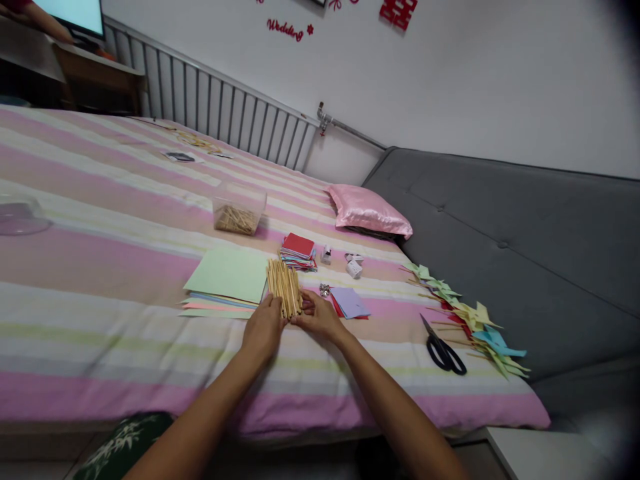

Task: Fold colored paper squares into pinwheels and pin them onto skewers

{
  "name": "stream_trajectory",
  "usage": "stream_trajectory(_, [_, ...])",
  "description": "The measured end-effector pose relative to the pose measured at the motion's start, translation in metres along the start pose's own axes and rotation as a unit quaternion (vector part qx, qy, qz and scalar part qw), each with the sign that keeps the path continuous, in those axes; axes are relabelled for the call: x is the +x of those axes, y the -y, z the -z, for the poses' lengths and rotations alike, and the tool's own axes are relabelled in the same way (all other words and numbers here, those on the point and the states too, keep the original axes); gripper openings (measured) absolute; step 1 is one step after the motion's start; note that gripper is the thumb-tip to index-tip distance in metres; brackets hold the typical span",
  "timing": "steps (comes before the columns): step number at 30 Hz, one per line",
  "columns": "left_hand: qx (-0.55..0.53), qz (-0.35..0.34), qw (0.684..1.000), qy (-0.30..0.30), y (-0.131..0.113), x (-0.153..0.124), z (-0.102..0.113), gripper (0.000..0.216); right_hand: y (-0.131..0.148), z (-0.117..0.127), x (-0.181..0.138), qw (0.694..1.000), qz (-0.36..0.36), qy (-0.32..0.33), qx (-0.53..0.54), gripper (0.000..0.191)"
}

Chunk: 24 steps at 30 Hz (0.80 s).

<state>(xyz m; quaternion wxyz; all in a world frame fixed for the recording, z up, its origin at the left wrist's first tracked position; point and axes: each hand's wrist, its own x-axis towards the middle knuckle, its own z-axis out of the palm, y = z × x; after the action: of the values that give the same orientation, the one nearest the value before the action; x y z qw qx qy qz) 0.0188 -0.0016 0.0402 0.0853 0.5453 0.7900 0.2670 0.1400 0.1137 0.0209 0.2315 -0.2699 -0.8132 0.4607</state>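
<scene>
A bundle of thin wooden sticks (284,287) lies on the striped bedspread, the sticks side by side and pointing away from me. My left hand (265,327) presses its near left edge with bent fingers. From the near right, my right hand (321,317) closes its thumb and fingers on the same bundle. Touching the sticks on the left is a stack of coloured paper (230,275), light green on top. Small squares of paper (299,245), red uppermost, are piled behind them. Right of my right hand are purple and red squares (351,303) and small shiny metal pieces (325,290).
Black-handled scissors (443,350) lie to the right, near a row of paper pinwheels (477,317). A clear plastic box (243,199) of sticks stands farther back. Small white boxes (354,269), a pink pillow (370,212) and a grey headboard (500,213) are beyond. Another person's arm (47,23) shows far left.
</scene>
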Motion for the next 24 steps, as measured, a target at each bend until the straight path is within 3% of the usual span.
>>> stream_trajectory(7, [-0.004,0.005,1.000,0.001,0.000,0.002,0.000,0.015,-0.001,-0.003,0.000,1.000,0.000,-0.020,-0.004,0.070])
stream_trajectory(14, [-0.027,-0.003,1.000,0.008,0.004,0.003,0.001,0.019,0.001,-0.003,-0.002,0.999,0.003,-0.027,-0.023,0.084])
stream_trajectory(24, [-0.074,0.004,0.996,0.046,0.021,0.010,0.006,0.052,0.001,-0.012,-0.001,0.997,0.001,-0.069,-0.039,0.071])
